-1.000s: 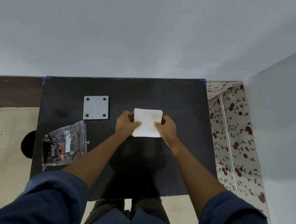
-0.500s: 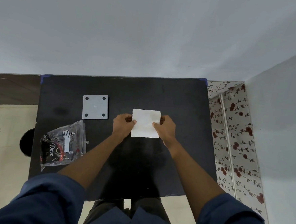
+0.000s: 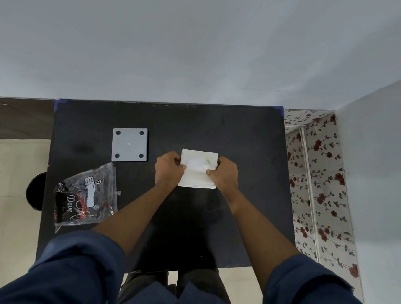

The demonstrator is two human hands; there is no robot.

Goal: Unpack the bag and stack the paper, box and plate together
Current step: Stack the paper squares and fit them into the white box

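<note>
A folded white paper [image 3: 198, 168] lies on the black table [image 3: 243, 143], right of centre. My left hand [image 3: 168, 168] pinches its left edge and my right hand [image 3: 225, 172] pinches its right edge, thumbs on top. A grey square plate [image 3: 129, 144] with a dark hole in each corner rests flat at the back left. A crumpled clear plastic bag [image 3: 86, 195] with a dark "Dove" box inside sits at the front left, apart from both hands.
A pale wall rises right behind the table's far edge. A flowered panel [image 3: 316, 183] stands along the right side. A round black object [image 3: 35, 191] sits on the floor by the left edge. My legs are under the near edge.
Both hands have kept their hold on the paper and stayed almost in place. Plate and bag have not moved.
</note>
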